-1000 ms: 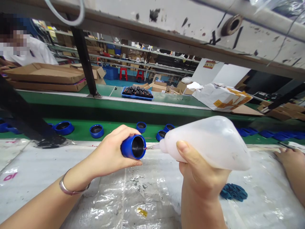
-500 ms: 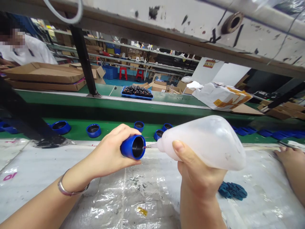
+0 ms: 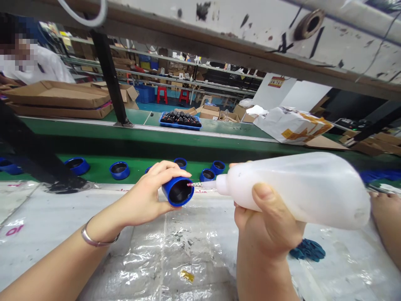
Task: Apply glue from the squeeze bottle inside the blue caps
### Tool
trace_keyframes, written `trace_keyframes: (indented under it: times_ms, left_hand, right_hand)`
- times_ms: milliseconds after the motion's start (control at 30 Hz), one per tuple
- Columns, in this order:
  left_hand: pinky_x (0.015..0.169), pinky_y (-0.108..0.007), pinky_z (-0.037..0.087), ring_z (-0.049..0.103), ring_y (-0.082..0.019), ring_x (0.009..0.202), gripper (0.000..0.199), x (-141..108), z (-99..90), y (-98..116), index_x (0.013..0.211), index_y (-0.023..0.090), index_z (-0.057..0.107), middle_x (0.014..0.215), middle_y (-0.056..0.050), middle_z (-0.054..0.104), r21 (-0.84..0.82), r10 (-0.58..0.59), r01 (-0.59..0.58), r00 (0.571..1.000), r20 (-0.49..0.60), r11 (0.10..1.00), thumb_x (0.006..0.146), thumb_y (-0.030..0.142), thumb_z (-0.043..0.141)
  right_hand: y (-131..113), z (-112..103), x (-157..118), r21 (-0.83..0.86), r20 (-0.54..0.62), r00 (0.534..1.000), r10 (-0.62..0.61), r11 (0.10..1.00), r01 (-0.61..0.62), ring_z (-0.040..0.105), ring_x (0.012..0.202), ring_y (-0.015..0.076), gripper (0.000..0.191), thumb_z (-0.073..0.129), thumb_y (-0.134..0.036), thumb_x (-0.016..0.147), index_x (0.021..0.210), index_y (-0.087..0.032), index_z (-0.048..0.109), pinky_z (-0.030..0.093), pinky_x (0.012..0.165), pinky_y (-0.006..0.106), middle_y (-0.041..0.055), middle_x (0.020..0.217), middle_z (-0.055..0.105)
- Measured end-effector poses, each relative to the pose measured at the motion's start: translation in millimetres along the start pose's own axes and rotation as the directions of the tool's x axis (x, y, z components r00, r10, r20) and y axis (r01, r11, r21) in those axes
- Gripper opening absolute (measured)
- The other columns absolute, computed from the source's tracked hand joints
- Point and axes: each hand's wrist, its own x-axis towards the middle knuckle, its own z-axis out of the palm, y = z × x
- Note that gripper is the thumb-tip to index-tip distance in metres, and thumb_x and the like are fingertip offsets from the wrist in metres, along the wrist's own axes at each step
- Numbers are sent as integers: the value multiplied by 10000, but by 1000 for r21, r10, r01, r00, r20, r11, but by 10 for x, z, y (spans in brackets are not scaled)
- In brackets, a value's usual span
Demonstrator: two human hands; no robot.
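My left hand (image 3: 150, 192) is wrapped round a blue cup (image 3: 178, 192) with a black inside, its mouth tilted toward me. In my right hand (image 3: 269, 213) is a white translucent squeeze bottle (image 3: 297, 188), lying almost level with its thin nozzle (image 3: 203, 184) pointing left. The nozzle's reddish tip is at the upper right rim of the cup. Behind my hands, more blue rings (image 3: 119, 170) with dark insides sit on the green belt (image 3: 100, 167).
A plastic-covered table (image 3: 188, 251) lies below, with a crumpled teal cloth (image 3: 308, 250) at right. Another person's hand (image 3: 384, 205) is at the right edge. A dark post (image 3: 37, 150) stands left. A blue tray of black parts (image 3: 181, 120) is beyond the belt.
The bottle has moved right and turned more level, its nozzle now higher on the cup's rim. The cup has turned in my left hand, and the rings on the belt have shifted slightly left.
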Motion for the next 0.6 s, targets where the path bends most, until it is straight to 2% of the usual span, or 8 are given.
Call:
trace_keyframes:
  times_ms: [167, 367, 500, 600]
  left_hand:
    - [1158, -507, 418, 583, -312, 1306, 449, 15, 16, -52, 1273, 273, 627, 1330, -100, 670, 6, 49, -49, 999, -14, 999, 853, 257, 786]
    - [1152, -495, 423, 596, -304, 1309, 463, 17, 32, -60, 1285, 264, 619, 1347, -101, 682, -6, 34, -34, 999, -23, 999, 859, 303, 795]
    - [1125, -490, 442, 626, -305, 1250, 553, 17, 21, -45, 1284, 277, 618, 1323, -77, 693, -17, -24, 24, 1000, -13, 1000, 790, 340, 860]
    - [1107, -487, 450, 636, -304, 1220, 581, 23, 10, -36, 1279, 281, 618, 1300, -70, 704, -26, -43, 43, 999, -3, 999, 766, 349, 881]
  right_hand:
    - [-12, 19, 35, 43, -14, 999, 33, 999, -32, 701, 691, 196, 265, 874, -322, 684, 907, -262, 743, 650, 601, 374, -24, 823, 679]
    - [-77, -1, -36, 21, 133, 985, 108, 994, -111, 695, 661, 215, 176, 853, -323, 765, 858, -220, 745, 632, 574, 390, 12, 773, 707]
    - [-91, -18, -93, -71, 235, 957, 167, 985, -155, 683, 646, 207, 160, 811, -354, 822, 804, -221, 723, 629, 558, 385, 12, 734, 691]
    - [-79, -23, -116, -83, 270, 943, 196, 980, -180, 674, 637, 196, 159, 807, -353, 822, 789, -227, 717, 628, 550, 369, 6, 721, 683]
